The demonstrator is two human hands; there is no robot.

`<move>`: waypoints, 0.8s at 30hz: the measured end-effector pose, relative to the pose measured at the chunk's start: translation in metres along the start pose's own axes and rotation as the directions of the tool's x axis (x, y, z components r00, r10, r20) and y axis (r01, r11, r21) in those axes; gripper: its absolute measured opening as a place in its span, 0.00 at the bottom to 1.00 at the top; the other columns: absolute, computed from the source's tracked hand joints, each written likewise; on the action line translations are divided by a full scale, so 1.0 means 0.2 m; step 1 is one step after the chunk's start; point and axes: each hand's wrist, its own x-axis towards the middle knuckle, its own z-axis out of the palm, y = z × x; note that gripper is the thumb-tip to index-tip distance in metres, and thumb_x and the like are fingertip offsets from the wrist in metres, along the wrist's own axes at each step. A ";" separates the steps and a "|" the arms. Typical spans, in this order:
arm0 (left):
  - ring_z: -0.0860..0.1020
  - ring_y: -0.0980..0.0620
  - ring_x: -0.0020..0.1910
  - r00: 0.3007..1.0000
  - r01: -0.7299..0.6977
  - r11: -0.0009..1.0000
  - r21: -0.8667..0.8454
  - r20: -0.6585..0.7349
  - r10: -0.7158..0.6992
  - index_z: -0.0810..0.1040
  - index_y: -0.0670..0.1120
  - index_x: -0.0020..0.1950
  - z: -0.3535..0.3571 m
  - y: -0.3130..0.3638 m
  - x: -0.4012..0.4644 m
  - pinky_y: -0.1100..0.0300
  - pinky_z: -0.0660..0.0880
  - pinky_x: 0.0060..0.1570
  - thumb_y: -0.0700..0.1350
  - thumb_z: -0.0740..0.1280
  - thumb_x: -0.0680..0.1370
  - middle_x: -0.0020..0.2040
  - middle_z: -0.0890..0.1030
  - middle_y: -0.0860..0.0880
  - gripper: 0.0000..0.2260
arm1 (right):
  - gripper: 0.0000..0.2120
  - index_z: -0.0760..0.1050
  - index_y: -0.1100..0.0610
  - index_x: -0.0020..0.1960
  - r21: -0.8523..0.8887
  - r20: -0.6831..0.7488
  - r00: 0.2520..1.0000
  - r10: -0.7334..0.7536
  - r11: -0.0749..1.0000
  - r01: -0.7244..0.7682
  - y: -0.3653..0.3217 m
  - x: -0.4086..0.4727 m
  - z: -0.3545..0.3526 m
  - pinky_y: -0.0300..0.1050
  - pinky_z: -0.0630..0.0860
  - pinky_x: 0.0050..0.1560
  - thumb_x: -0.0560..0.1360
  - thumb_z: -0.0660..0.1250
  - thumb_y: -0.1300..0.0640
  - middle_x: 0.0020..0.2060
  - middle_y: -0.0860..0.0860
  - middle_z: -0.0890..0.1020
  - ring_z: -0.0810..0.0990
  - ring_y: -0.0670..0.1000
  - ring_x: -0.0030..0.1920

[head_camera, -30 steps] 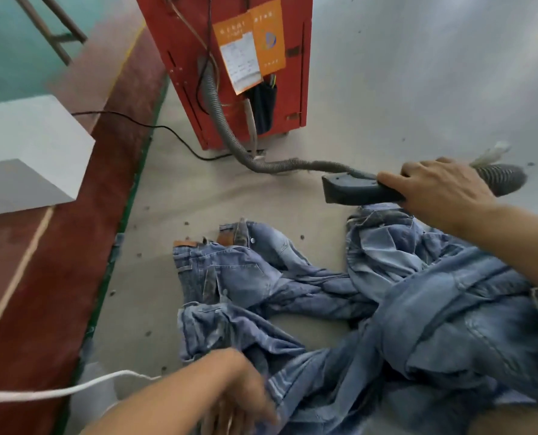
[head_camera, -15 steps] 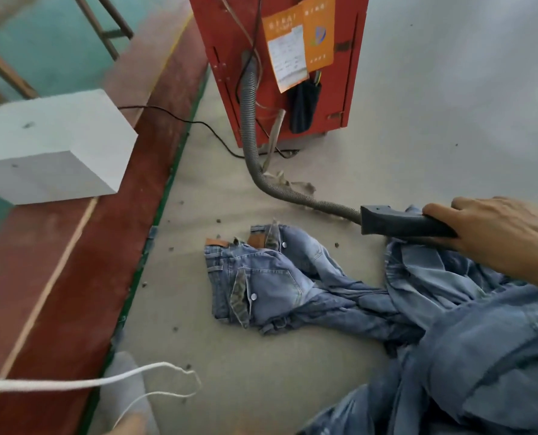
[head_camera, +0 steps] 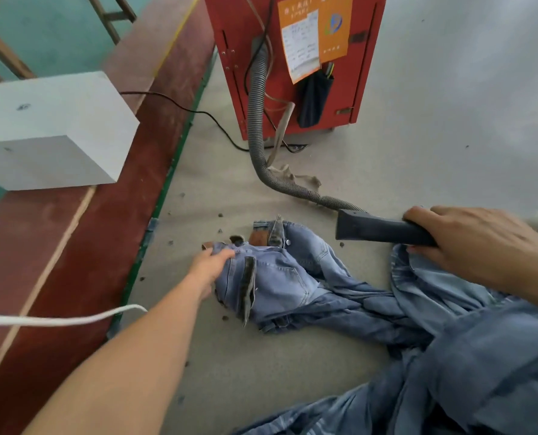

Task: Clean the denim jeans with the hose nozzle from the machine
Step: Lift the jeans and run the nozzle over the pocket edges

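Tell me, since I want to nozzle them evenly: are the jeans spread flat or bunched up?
Bunched. The jeans lie crumpled, legs twisted; the left hand grips the waistband.

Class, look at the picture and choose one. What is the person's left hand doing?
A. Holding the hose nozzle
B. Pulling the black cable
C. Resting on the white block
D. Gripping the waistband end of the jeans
D: the left hand grips the jeans at the waistband end, while the right hand holds the nozzle.
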 end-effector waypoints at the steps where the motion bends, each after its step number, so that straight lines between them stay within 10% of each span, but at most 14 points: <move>1: 0.81 0.49 0.41 0.998 -0.056 0.998 -0.041 -0.018 0.056 0.80 0.45 0.51 -0.04 0.08 -0.04 0.59 0.75 0.41 0.44 0.72 0.78 0.50 0.85 0.41 0.05 | 0.14 0.64 0.40 0.60 0.041 0.014 1.000 0.004 0.999 -0.005 -0.03 0.00 -0.03 0.42 0.67 0.28 0.79 0.59 0.35 0.39 0.40 0.76 0.76 0.45 0.33; 11: 0.86 0.44 0.53 0.754 -0.527 0.798 -0.293 0.272 0.598 0.85 0.45 0.58 -0.41 0.63 -1.10 0.54 0.83 0.48 0.39 0.74 0.76 0.56 0.86 0.41 0.11 | 0.14 0.69 0.44 0.54 0.455 -0.139 0.951 0.277 0.871 -0.187 -0.09 -0.17 -0.33 0.52 0.76 0.39 0.78 0.71 0.41 0.36 0.47 0.76 0.76 0.52 0.35; 17: 0.82 0.45 0.34 0.981 -0.122 0.931 -0.344 0.102 0.167 0.79 0.43 0.49 -0.32 0.44 -1.28 0.50 0.80 0.42 0.34 0.63 0.81 0.40 0.83 0.39 0.07 | 0.14 0.69 0.48 0.50 0.567 -0.231 0.920 0.317 0.812 -0.138 -0.14 -0.30 -0.49 0.43 0.66 0.33 0.78 0.73 0.45 0.35 0.46 0.76 0.75 0.48 0.35; 21: 0.79 0.42 0.39 0.979 0.125 0.916 -0.381 0.197 -0.052 0.77 0.41 0.49 -0.34 0.33 -1.28 0.49 0.79 0.43 0.37 0.61 0.81 0.45 0.80 0.38 0.06 | 0.13 0.71 0.50 0.51 0.558 -0.145 0.946 0.290 0.813 -0.164 -0.22 -0.36 -0.45 0.58 0.78 0.42 0.78 0.73 0.46 0.37 0.50 0.79 0.79 0.57 0.39; 24: 0.77 0.46 0.37 0.956 0.104 0.810 -0.577 0.284 0.080 0.74 0.41 0.46 -0.39 0.33 -1.26 0.55 0.81 0.40 0.35 0.63 0.77 0.41 0.75 0.42 0.02 | 0.12 0.71 0.48 0.52 0.532 -0.119 0.951 0.285 0.827 -0.181 -0.23 -0.37 -0.40 0.58 0.79 0.43 0.78 0.73 0.45 0.38 0.50 0.80 0.79 0.56 0.39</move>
